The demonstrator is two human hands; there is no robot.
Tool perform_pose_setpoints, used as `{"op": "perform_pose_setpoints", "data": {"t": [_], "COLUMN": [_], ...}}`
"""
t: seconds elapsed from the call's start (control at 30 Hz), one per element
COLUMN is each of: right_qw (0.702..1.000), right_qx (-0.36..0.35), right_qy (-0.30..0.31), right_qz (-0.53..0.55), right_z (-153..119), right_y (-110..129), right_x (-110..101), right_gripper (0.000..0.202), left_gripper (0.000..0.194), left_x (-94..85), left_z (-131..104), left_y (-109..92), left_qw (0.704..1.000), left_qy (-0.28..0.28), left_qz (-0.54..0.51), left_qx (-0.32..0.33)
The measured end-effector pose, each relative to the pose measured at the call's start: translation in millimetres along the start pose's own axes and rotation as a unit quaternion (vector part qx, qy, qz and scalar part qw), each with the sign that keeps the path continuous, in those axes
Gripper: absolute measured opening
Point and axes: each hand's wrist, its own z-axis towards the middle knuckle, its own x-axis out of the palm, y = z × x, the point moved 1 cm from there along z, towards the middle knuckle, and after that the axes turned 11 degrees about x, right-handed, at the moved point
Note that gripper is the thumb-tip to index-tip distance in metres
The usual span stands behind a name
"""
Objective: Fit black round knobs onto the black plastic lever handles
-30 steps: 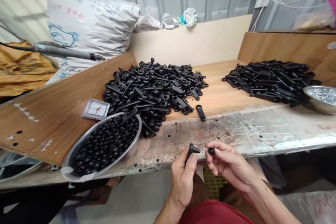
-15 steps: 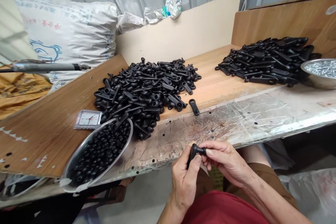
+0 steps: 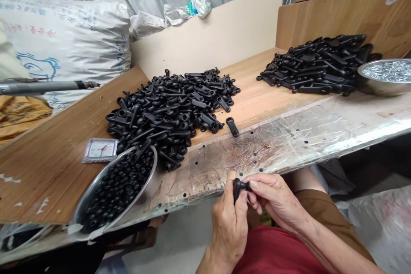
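My left hand (image 3: 228, 222) is closed around a black plastic crank handle (image 3: 238, 187), held just off the bench's front edge. A tan wrap covers the tip of one left finger. Thumb and fingers of my right hand (image 3: 278, 199) pinch the small knob end of the same piece, which points to the right. Part of the crank handle is hidden by my fingers. On the bench beyond lies a single black crank arm (image 3: 232, 127), next to a large heap of similar black arms (image 3: 167, 113).
A metal bowl of small black knobs (image 3: 74, 218) stands at the left, beside a small clock (image 3: 100, 150). Farther right are another black heap (image 3: 314, 66) and a steel bowl (image 3: 375, 85) of silver pins. A grey power screwdriver (image 3: 41, 87) hangs at far left.
The camera view has shifted slightly, so the bench appears a little farther left. Both hands keep hold of the crank handle, the left one turned slightly.
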Motion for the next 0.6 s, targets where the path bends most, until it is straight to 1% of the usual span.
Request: {"op": "perform_pose_setpoints", "data": {"t": [0.2, 0.3, 0.37, 0.43, 0.47, 0.53, 0.57, 0.6], "right_qw": [1.0, 0.999, 0.999, 0.999, 0.998, 0.99, 0.978, 0.96], "right_qx": [0.013, 0.02, 0.027, 0.042, 0.051, 0.065, 0.063, 0.044], "right_qy": [-0.024, -0.034, -0.029, -0.011, -0.001, 0.018, 0.022, 0.017], "right_qz": [0.0, -0.003, -0.001, -0.012, -0.033, -0.127, -0.198, -0.277], "right_z": [-2.7, -0.4, 3.0, 6.6, 8.2, 10.5, 11.4, 12.2], "right_y": [-3.4, -6.2, -6.3, -2.1, 2.3, 16.6, 26.0, 36.5], "right_x": [-1.0, -0.3, -1.0, -3.3, -5.0, -8.5, -9.8, -10.6], "right_gripper": [0.027, 0.029, 0.029, 0.028, 0.029, 0.03, 0.03, 0.03], "left_gripper": [0.04, 0.041, 0.042, 0.043, 0.042, 0.04, 0.039, 0.039], "left_x": [0.5, -1.9, -3.6, -5.3, -6.0, -7.0, -7.4, -7.7], "left_z": [0.3, 1.6, 3.7, 7.5, 10.3, 18.5, 24.0, 30.3], "left_y": [-4.0, -4.0, -3.4, -2.1, -1.0, 1.8, 3.2, 4.3], "left_qw": [0.999, 0.999, 0.998, 0.997, 0.996, 0.993, 0.991, 0.987], "left_qy": [0.032, 0.037, 0.046, 0.056, 0.062, 0.077, 0.086, 0.099], "left_qz": [-0.012, 0.012, 0.032, 0.04, 0.043, 0.059, 0.078, 0.105], "left_qx": [0.023, 0.026, 0.031, 0.041, 0.046, 0.061, 0.07, 0.077]}}
